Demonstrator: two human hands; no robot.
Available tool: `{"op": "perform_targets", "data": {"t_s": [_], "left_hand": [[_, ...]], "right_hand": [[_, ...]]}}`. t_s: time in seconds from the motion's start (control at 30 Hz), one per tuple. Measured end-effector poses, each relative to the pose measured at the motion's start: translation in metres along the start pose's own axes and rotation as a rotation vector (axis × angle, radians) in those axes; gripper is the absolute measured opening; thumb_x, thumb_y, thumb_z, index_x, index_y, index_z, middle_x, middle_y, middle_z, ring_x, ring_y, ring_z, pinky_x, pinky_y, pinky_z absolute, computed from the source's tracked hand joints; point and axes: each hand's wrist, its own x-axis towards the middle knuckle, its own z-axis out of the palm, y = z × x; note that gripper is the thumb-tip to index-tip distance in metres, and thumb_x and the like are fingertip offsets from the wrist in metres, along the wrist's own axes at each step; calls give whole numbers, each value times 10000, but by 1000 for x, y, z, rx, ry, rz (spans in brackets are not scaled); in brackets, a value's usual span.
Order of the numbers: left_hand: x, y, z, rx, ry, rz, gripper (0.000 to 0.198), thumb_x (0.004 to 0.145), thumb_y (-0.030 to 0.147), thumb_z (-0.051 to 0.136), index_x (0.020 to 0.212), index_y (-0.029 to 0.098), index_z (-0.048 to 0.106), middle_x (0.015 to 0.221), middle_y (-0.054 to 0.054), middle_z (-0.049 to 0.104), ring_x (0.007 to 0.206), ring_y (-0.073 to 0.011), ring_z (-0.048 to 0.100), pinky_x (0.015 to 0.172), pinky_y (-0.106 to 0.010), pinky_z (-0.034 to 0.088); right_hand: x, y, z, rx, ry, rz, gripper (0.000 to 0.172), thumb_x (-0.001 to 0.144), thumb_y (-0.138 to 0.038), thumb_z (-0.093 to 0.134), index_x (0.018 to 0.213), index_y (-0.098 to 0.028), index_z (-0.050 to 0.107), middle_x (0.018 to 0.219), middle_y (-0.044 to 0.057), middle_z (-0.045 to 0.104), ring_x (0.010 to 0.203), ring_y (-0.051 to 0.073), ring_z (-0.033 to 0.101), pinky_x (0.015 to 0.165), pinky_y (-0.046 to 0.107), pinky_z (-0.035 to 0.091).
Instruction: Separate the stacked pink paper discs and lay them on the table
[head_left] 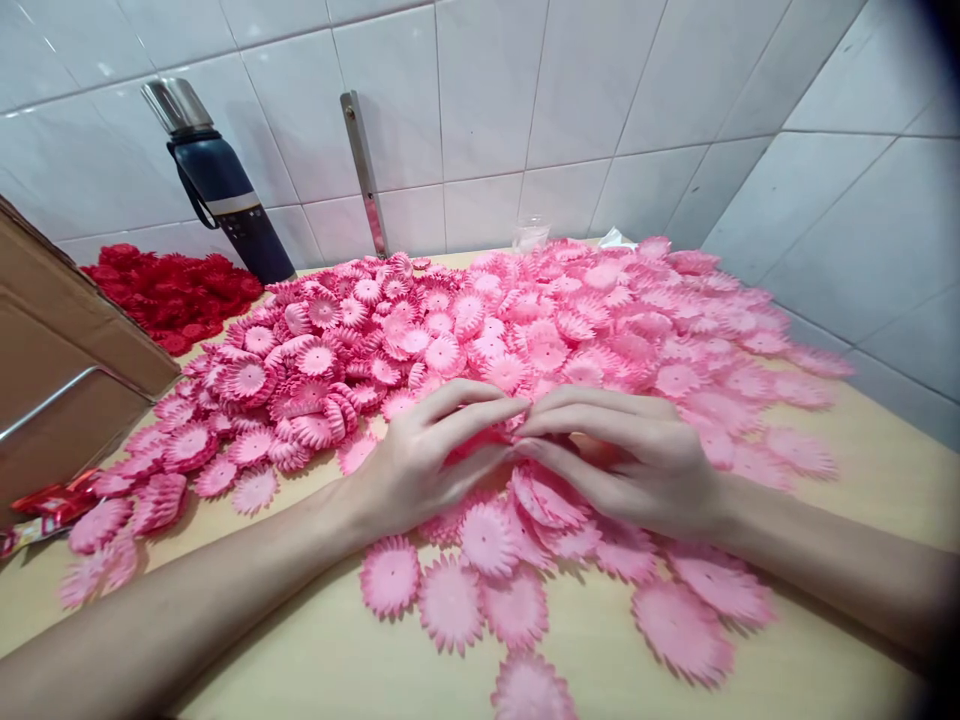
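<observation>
My left hand [427, 455] and my right hand [630, 455] meet fingertip to fingertip over the heap, each closed in a pinch. A sliver of pink shows between the fingertips, seemingly a pink petal disc, mostly hidden by the fingers. Behind them spreads a large heap of pink petal discs [442, 355] with fringed edges, many with a small centre hole. Just below my right hand lies a tilted stack of pink discs [547, 500]. Several loose discs lie flat nearer me, among them a pale pink disc [450, 603] and a larger disc [684, 630].
A pile of red petal pieces [172, 295] sits at the back left beside a dark blue flask [232, 195]. A cardboard box [67, 360] and red wrappers [56, 505] are at the left edge. A clear cup [532, 234] stands by the tiled wall [487, 90], with a metal strip [363, 170] against it.
</observation>
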Motion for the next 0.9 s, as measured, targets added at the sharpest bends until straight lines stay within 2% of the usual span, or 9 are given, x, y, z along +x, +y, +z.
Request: {"op": "perform_targets", "data": {"t_s": [0.17,0.27,0.47,0.63,0.73,0.9], "left_hand": [[-1,1,1,-33,36,-39,425,831,195,707,1224,129,560,1134,-127,642,1047,-179,651,918,-310,583],[-1,0,0,-43,37,-67,393,830,185,704,1195,126,571,1112,-124,649,1033,-178,659,904,-312,592],[0,0,0,2,33,-7,297,839,149,687,1129,161,626,1074,-96,664,978,-154,675,848,-278,601],[-2,0,0,-8,-10,45,393,838,174,698,1216,125,601,1148,-147,648,1044,-171,668,901,-280,592],[-4,-1,0,-14,-28,62,377,873,131,643,1247,141,590,1169,-143,662,1076,-171,664,926,-283,588],[-6,-3,1,-31,-27,117,358,888,92,605,1245,81,587,1212,-172,669,1163,-175,637,1025,-276,534]], "right_hand": [[-2,1,0,-19,69,56,177,846,-47,643,973,-169,642,814,60,718,704,143,680,612,257,584],[-3,0,0,-31,79,73,186,847,-60,651,986,-183,637,824,49,734,652,120,675,571,224,572],[-2,-1,0,-5,9,77,141,869,-113,641,969,-210,625,772,25,710,651,134,671,549,249,557],[-2,-1,0,35,-21,82,114,872,-114,634,951,-195,613,772,40,695,675,142,660,584,272,552],[-2,0,-1,44,-46,68,84,878,-138,631,946,-183,611,778,40,690,650,127,636,564,256,531],[-2,0,-1,68,-68,75,60,888,-137,620,929,-180,610,795,46,693,697,136,647,609,255,533]]}}
